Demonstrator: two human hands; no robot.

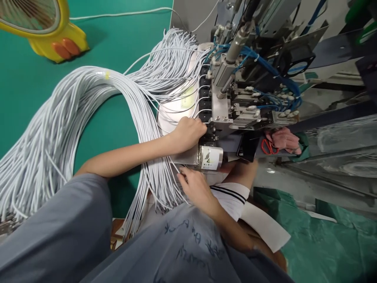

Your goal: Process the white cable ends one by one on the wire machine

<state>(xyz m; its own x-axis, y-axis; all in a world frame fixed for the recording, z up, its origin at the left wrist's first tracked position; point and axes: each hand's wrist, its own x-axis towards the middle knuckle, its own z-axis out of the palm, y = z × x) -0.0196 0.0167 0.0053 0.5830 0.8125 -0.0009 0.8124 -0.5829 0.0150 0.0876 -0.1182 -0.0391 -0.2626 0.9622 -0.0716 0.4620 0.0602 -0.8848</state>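
Observation:
A big bundle of white wires (88, 102) arcs across the green table (112, 43) and hangs down toward my lap. My left hand (188, 133) is closed at the front of the metal machine (235, 102), pinching a white wire end at a black fixture slot. My right hand (196, 186) sits lower, near my lap, fingers pinched on thin white wires drawn from the hanging bundle. Several wires lie seated in the black slots (204, 92) above my left hand.
A yellow duck-shaped fan (44, 27) stands at the table's far left. Blue air hoses (265, 67) and cylinders crowd the machine's top. Red scissors (268, 146) and a pink cloth (284, 139) lie right of the fixture. Green sheeting (324, 236) covers the lower right.

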